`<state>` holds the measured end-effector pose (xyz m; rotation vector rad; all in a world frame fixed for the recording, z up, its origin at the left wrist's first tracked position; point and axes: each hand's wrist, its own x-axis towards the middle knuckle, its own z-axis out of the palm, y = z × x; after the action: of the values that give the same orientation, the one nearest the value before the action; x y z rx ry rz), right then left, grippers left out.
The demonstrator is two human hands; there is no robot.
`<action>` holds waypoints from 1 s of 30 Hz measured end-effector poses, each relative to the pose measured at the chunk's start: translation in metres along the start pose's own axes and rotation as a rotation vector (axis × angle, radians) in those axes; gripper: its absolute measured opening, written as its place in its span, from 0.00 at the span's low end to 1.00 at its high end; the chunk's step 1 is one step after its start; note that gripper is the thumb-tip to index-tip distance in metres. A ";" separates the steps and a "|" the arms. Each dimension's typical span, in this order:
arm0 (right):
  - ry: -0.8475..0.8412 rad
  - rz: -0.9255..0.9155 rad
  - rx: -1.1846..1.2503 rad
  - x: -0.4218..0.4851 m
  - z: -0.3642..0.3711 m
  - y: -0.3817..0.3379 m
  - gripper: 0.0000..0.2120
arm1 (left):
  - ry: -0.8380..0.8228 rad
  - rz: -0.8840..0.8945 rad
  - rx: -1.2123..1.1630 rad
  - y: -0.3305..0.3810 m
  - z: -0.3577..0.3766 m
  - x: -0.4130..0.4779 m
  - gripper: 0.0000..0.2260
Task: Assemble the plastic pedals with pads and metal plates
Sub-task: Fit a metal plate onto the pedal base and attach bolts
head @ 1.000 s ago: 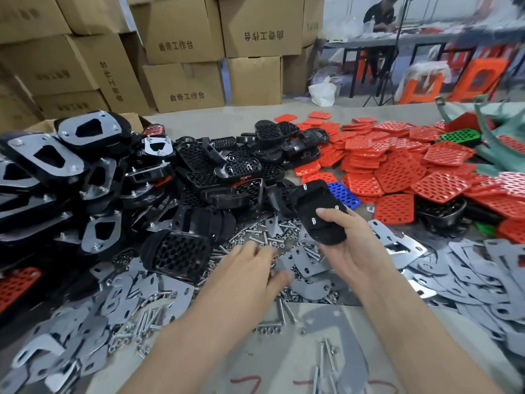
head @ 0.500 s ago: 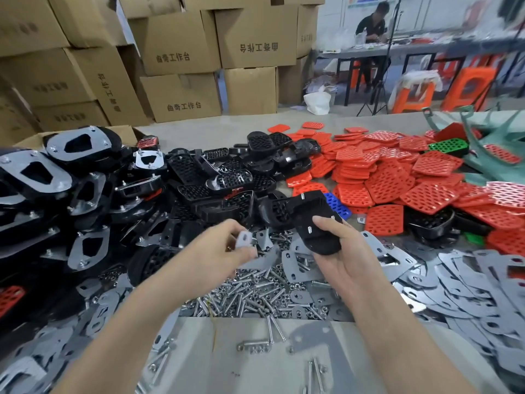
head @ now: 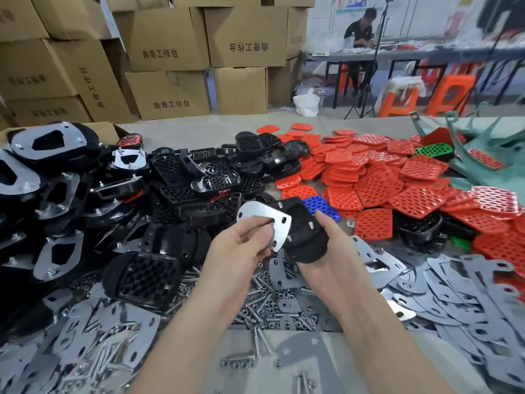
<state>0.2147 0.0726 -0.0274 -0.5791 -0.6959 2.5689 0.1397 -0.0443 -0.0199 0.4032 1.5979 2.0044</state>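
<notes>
On a worktable [head: 244,379] heaped with parts, the right hand [head: 332,240] gripped a black plastic pedal [head: 304,240], studs [head: 311,224] up. The left hand [head: 250,240] pinched a metal plate [head: 262,216] just left of that grip, tilted, likely to line its slots over the studs.

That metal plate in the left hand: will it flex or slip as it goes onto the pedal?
Probably stiff: the plate looks flat though the left hand pinches it by one side only. Likely slick, since its face is shiny and bare. It looks thin, so probably light beside the pedal.
</notes>
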 end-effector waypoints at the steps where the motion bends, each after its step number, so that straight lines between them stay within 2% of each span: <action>1: 0.006 0.000 -0.006 0.000 0.000 0.002 0.19 | -0.002 0.057 0.085 -0.001 0.002 0.001 0.09; 3: 0.018 -0.009 -0.034 0.001 0.001 0.004 0.18 | -0.016 0.150 0.199 0.000 0.004 0.000 0.12; 8: 0.044 -0.020 -0.102 0.001 0.007 0.009 0.15 | -0.056 0.268 0.391 0.004 0.008 -0.003 0.09; 22: 0.068 -0.037 -0.156 0.001 0.008 0.011 0.15 | -0.005 0.279 0.554 -0.003 0.003 -0.005 0.06; 27: -0.029 -0.059 -0.136 -0.003 0.007 0.009 0.23 | -0.011 0.240 0.468 -0.005 0.005 -0.007 0.03; 28: -0.066 -0.068 -0.156 -0.005 0.006 0.009 0.23 | -0.014 0.231 0.462 -0.004 0.004 -0.006 0.03; 30: -0.151 -0.080 -0.214 -0.006 0.003 0.010 0.16 | -0.019 0.211 0.457 -0.003 0.001 -0.006 0.04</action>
<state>0.2158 0.0608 -0.0292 -0.4150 -1.0338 2.4994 0.1461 -0.0463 -0.0215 0.7877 2.0738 1.7562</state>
